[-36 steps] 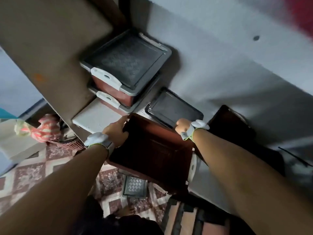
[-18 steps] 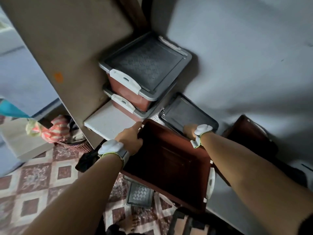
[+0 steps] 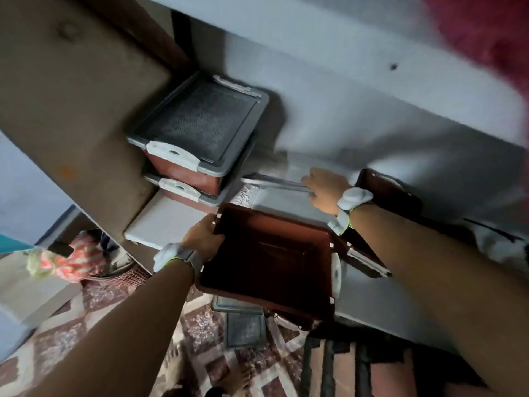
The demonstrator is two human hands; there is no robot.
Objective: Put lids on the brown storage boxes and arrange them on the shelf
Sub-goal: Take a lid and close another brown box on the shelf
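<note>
My left hand (image 3: pixel 203 235) gripped the near left corner of the open box (image 3: pixel 272 262), fingers curled over its rim. The box was a deep brown plastic tub, empty inside, with a white latch (image 3: pixel 336 272) on its right wall and small white tabs at the corners. It sat partly on the front edge of the shelf (image 3: pixel 400 156), its near end hanging out over the floor. My right hand (image 3: pixel 326 190) reached past the box to the loose lid (image 3: pixel 274 186), fingers curled at its right end; I could not tell from the blur whether they had truly closed on it. The lid looked grey and flat, lifted or tilted so that only its edge and pale face showed, between the open box and the stack.

Both wrists wore white bands with green trim.

Further back on the left stood two closed boxes (image 3: pixel 197 147), one on the other, against the brown upright panel (image 3: pixel 71 110). Each had a brown body, a grey lid with a dark patterned centre, and a white latch facing me. To the right of my right wrist another dark brown box (image 3: pixel 386 193) lay on the shelf, without a lid.

Below, another grey lid (image 3: pixel 246 329) lay on the patterned floor (image 3: pixel 114 325), and a striped pink cloth (image 3: pixel 74 256) sat at the left.
</note>
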